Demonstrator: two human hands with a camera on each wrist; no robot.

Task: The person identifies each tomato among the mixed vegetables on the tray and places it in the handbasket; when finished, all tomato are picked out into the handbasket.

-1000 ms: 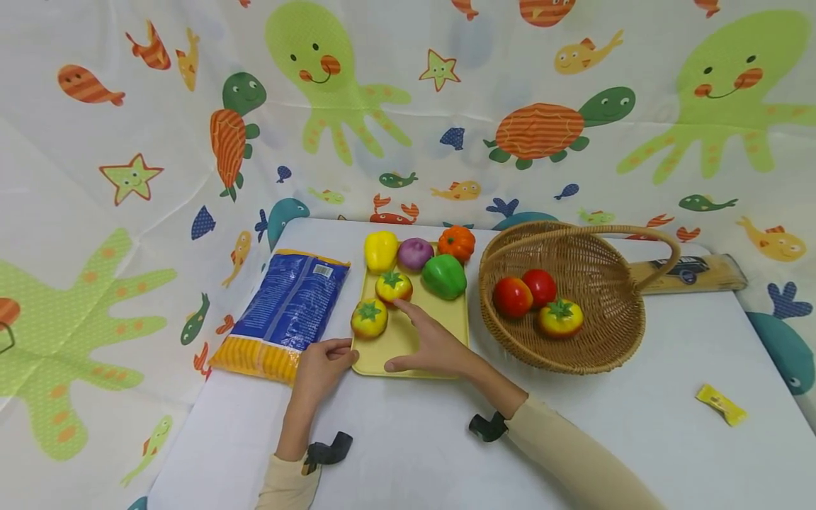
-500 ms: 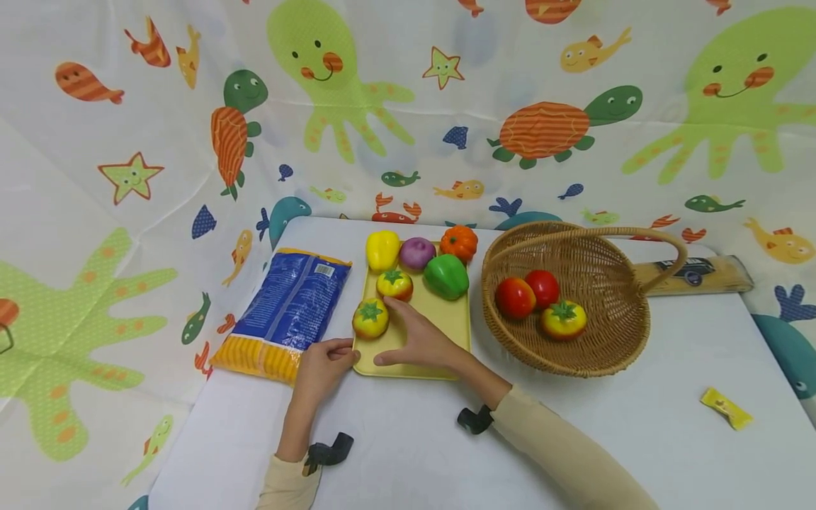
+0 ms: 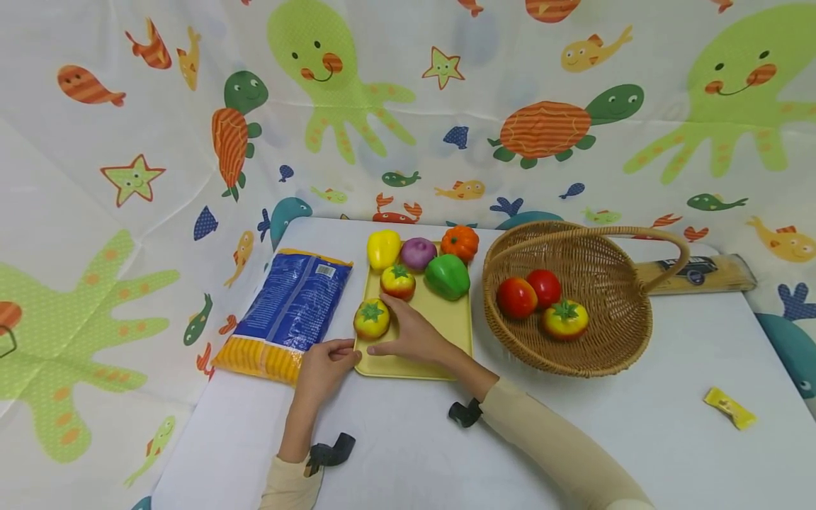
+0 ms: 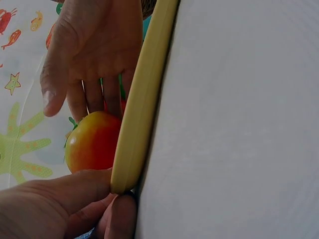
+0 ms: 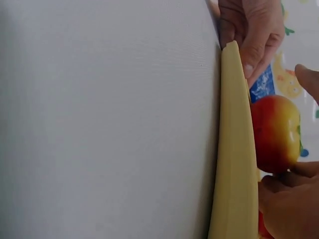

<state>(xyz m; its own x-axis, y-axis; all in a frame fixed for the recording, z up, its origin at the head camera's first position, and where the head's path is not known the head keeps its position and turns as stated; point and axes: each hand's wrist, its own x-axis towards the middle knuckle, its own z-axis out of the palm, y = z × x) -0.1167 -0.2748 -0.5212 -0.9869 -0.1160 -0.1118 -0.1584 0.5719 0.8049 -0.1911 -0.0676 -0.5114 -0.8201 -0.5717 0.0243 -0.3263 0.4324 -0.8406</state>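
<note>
Head view: the left hand (image 3: pixel 325 368) pinches the near left corner of a pale yellow tray (image 3: pixel 457 319), and in the left wrist view its thumb lies along the rim with curled fingers on the outer side. The right hand (image 3: pixel 414 334) reaches over the tray in a wide grip around a yellow-and-red toy tomato (image 3: pixel 372 319), which sits upright by the left rim. Its thumb is apart from the fruit on the near side; the fingers are at the far side, though I cannot tell whether they touch.

Just behind stands a second leafy-topped tomato (image 3: pixel 398 282), near a yellow bell pepper (image 3: pixel 384 249), a purple onion (image 3: pixel 418 253), an orange pumpkin (image 3: pixel 460 243) and a green bell pepper (image 3: pixel 448 276). Right of the tray, a wicker basket (image 3: pixel 612 304) holds three toy fruits (image 3: pixel 565 320); a blue-and-orange bag (image 3: pixel 290 304) lies left.
</note>
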